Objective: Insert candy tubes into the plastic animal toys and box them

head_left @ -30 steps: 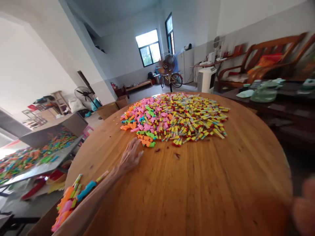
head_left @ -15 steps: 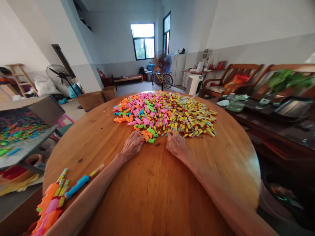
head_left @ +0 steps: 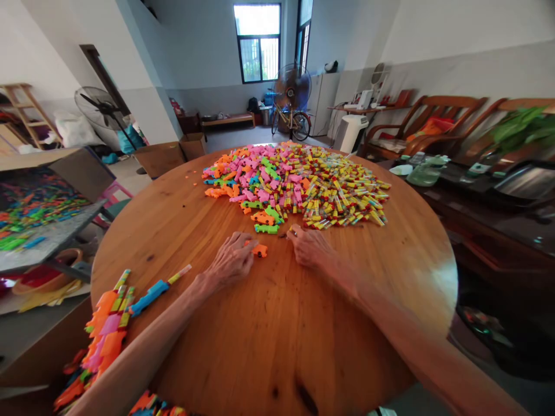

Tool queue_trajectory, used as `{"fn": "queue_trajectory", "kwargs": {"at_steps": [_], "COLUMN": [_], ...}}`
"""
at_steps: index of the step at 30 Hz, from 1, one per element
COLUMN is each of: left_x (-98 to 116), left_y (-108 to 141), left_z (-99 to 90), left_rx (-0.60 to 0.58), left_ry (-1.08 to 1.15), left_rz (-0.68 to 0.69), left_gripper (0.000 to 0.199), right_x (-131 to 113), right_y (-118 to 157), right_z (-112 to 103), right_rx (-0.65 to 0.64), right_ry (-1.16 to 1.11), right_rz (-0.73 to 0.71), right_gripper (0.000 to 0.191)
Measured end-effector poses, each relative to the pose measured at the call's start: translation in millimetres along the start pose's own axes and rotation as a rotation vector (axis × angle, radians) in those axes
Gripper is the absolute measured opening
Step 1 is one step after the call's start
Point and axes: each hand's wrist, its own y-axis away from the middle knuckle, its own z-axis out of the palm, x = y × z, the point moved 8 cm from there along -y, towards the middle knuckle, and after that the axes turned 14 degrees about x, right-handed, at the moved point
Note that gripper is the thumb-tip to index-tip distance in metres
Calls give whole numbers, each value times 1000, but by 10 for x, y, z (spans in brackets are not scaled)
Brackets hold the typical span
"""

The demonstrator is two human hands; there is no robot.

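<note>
Left hand (head_left: 232, 258) of mine: fingers bent, thumb and fingertips pinching the left end of an orange toy car (head_left: 261, 251); the rest pokes out to the right, low over or on the wooden table (head_left: 321, 329), can't tell which. Right hand (head_left: 311, 247) of mine is right of that car, apart from it, fingers curled, thumb and index tips close together; can't tell if anything's between them. Just beyond the car: green toy car (head_left: 266, 229), front edge of the heap of toy cars (head_left: 251, 173), mostly pink and orange. Yellow-labelled tubes (head_left: 347, 193) heaped against its right side, beyond my right hand. Near my left forearm: blue toy with a tube (head_left: 150, 297), then orange and pink toys (head_left: 106, 329) at the table's left edge.
</note>
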Motion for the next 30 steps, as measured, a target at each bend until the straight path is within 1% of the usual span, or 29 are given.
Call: {"fn": "queue_trajectory", "kwargs": {"at_steps": [3,5,8,11,12,14,17,19,21,24,27,30], "left_x": [-2,-5,-19,-16,-4,35,96,113,113,124,161,182], "left_y": [-11,-17,-13,13,25,48,68,76,83,95,105,112], "left_z": [67,118,128,93,83,72,61,62,65,58,36,21], "left_rx": [-46,-81,-82,-67,-68,-74,-77,-84,-93,-104,-104,-94], "left_ry": [-11,-11,25,96,119,151,170,183,198,240,278,279], "left_rz": [-15,-16,-31,-66,-75,-81,-70,-70,-76,-65,-32,-19], "left_gripper": [36,33,24,17,16,14,15,16,18,18,15,18], "right_x": [-151,-213,-250,-224,-202,-178,-208,-220,-233,-309,-440,-547], "right_y": [239,374,496,476,442,351,229,200,216,298,372,404], "right_z": [-50,-110,-195,-253,-255,-214,-120,-81,-59,-57,-133,-218], "right_rx": [27,74,154,214,211,139,-6,-52,-67,-70,-23,33], "right_ry": [-60,-141,-232,-229,-220,-186,-154,-154,-153,-151,-229,-334], "right_rz": [-66,-67,-25,75,120,169,98,42,-1,-61,-92,-79], "right_gripper": [36,32,29,35,37,36,29,23,18,20,19,18]}}
